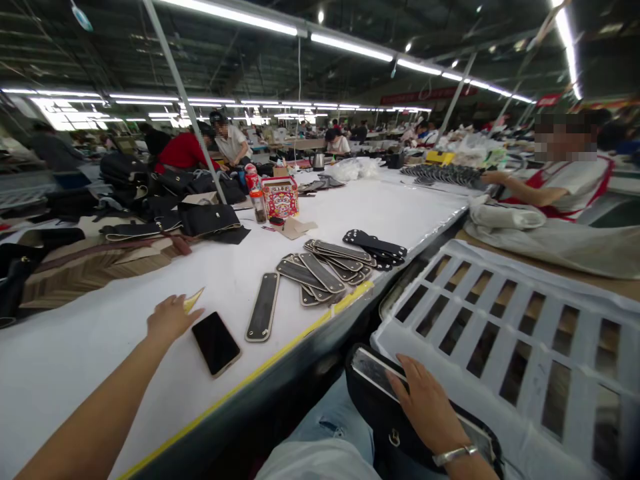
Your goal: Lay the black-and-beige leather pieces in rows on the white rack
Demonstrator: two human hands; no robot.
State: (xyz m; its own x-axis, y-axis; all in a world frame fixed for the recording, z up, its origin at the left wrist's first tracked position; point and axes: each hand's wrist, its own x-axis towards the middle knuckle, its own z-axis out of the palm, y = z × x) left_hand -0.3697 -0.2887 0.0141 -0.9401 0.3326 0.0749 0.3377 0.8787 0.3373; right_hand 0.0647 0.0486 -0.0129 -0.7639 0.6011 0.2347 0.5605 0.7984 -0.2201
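Observation:
Over the white table, my left hand is closed on a small yellow pointed piece; its exact kind I cannot make out. Just right of that hand lies a phone with a dark screen. My right hand, with a silver bracelet at the wrist, holds a black bag on my lap, fingers across its top edge. A pale, shiny strip shows along the bag's opening, and a metal ring sits on its side. One dark strap-like panel with pale edges lies apart from a pile of similar panels.
Black perforated pieces lie behind the panels. A slotted white plastic crate stands at my right. Black bags and brown striped material cover the table's left. A red box stands farther back. A co-worker sits at right.

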